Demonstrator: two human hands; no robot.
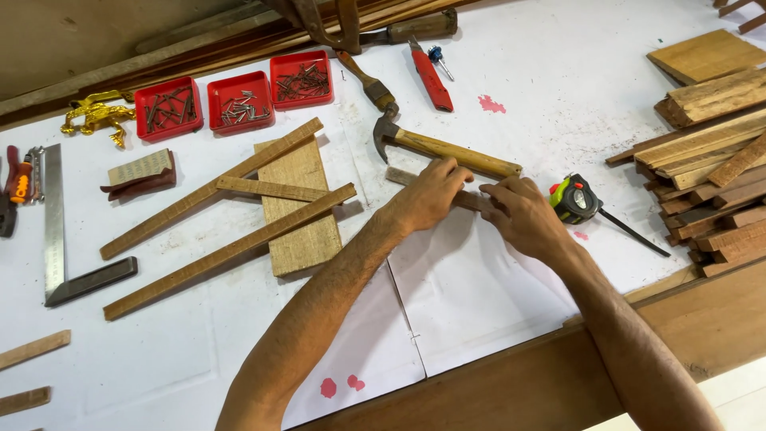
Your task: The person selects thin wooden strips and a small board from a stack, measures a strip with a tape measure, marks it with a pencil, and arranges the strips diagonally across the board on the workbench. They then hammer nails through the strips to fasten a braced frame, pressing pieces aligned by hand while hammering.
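Both hands, left hand [427, 195] and right hand [523, 215], press closed fingers on a thin wood strip [399, 176], pinning it flat on the white worktop [479, 295] just below the hammer [447, 148]; tape measure [574, 199] lies beside the right hand, within reach.

Head view: left hand [428, 195] and right hand [523, 214] together press a short, thin brown wooden strip [399, 176] onto the white paper-covered bench [479, 295]. A wooden-handled claw hammer [447, 148] lies just beyond; a black-and-yellow tape measure [574, 199] lies beside the right hand.
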